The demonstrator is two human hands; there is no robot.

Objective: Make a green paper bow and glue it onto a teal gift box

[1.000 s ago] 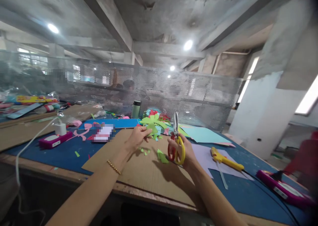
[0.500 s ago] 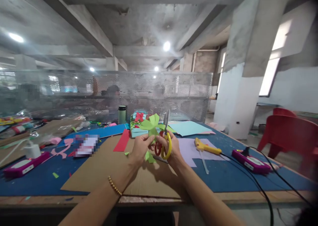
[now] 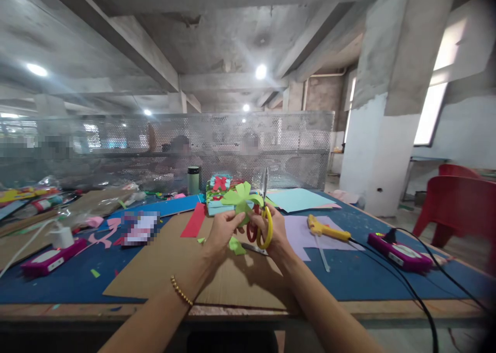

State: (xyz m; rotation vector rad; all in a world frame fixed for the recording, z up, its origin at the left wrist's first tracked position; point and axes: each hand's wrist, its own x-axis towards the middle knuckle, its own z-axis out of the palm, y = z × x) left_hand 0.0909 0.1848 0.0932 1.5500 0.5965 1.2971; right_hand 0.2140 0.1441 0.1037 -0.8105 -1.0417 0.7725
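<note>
Between my hands is a light green paper flower (image 3: 243, 194) with several petals, held up over a sheet of brown cardboard (image 3: 155, 270). My left hand (image 3: 223, 232) pinches its lower edge between thumb and fingers. My right hand (image 3: 274, 230) grips scissors (image 3: 264, 224) with red and yellow handles, their blades pointing up beside the flower. Fingers of the right hand also reach close to the paper; whether they touch it I cannot tell. Green paper scraps (image 3: 236, 246) lie on the cardboard below. A red paper strip (image 3: 194, 220) lies to the left.
A yellow glue gun (image 3: 327, 230) rests on lilac paper (image 3: 298, 226) at right, its cord running to a purple power strip (image 3: 399, 253). Another purple power strip (image 3: 54, 257) is at left. Behind stand a green bottle (image 3: 193, 181), decorated paper boxes (image 3: 220, 205) and a perforated metal screen (image 3: 232, 136).
The whole view has shifted slightly, so things appear a little further right. The flower has turned a little in my fingers. Both hands keep their holds.
</note>
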